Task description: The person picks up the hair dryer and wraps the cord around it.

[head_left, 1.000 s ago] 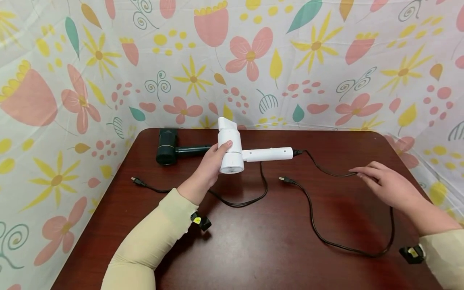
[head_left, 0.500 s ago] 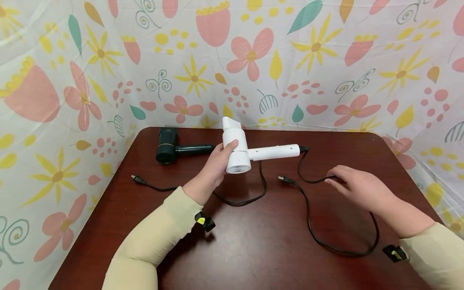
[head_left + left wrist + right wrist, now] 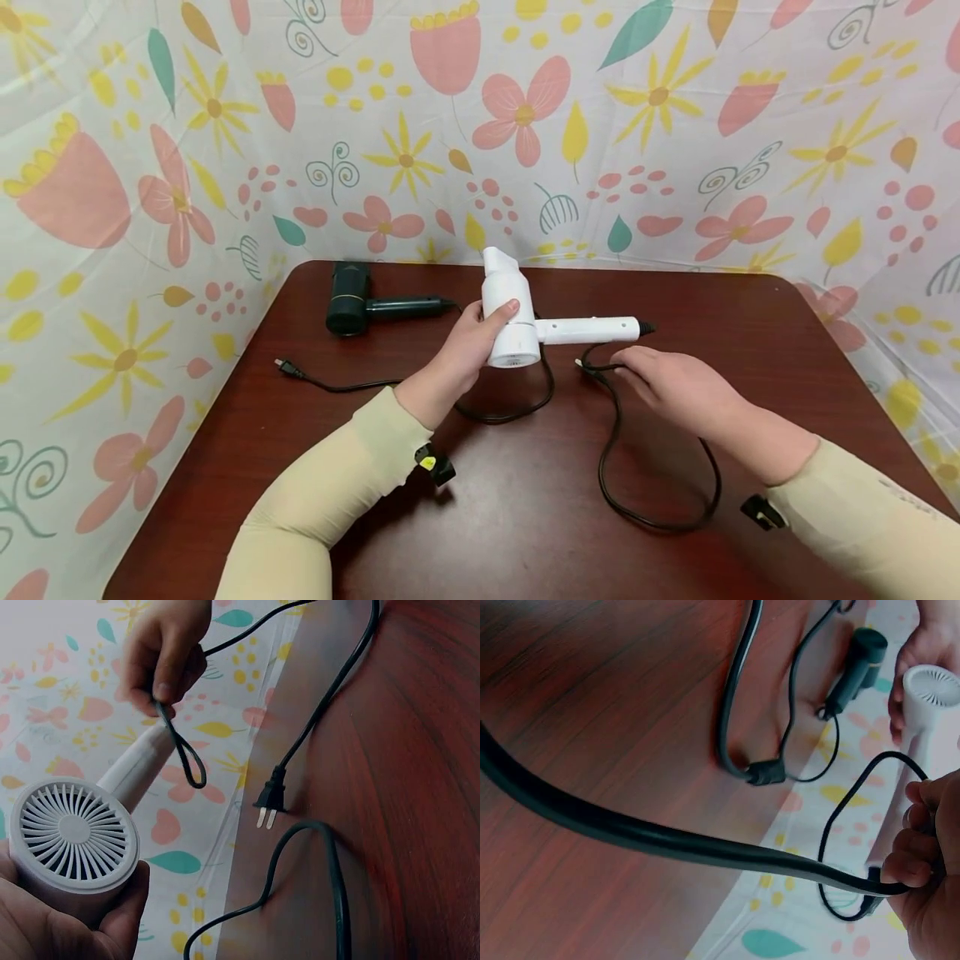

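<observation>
My left hand [image 3: 480,342] grips the barrel of a white hair dryer [image 3: 510,292], its thumb across the front. The dryer is held up over the table, nozzle up, handle pointing right; its round slotted intake [image 3: 73,832] faces the left wrist camera. My right hand [image 3: 675,383] pinches the dryer's black power cord [image 3: 705,844] a short way from the handle's end. From there the cord hangs in a loop and lies on the table in a curve. Its two-pronged plug [image 3: 271,796] rests on the table, partly covered by the cord in the head view.
A dark green hair dryer [image 3: 348,300] lies at the back left of the brown table [image 3: 510,517]. Its cord [image 3: 495,419] runs under my left arm to a plug [image 3: 287,367] on the left. A flower-patterned cloth [image 3: 450,125] hangs right behind the table.
My right hand has moved left with the cord, close to the dryer's handle, and the cord's loop has shifted left too. My left hand and the white dryer have moved slightly right.
</observation>
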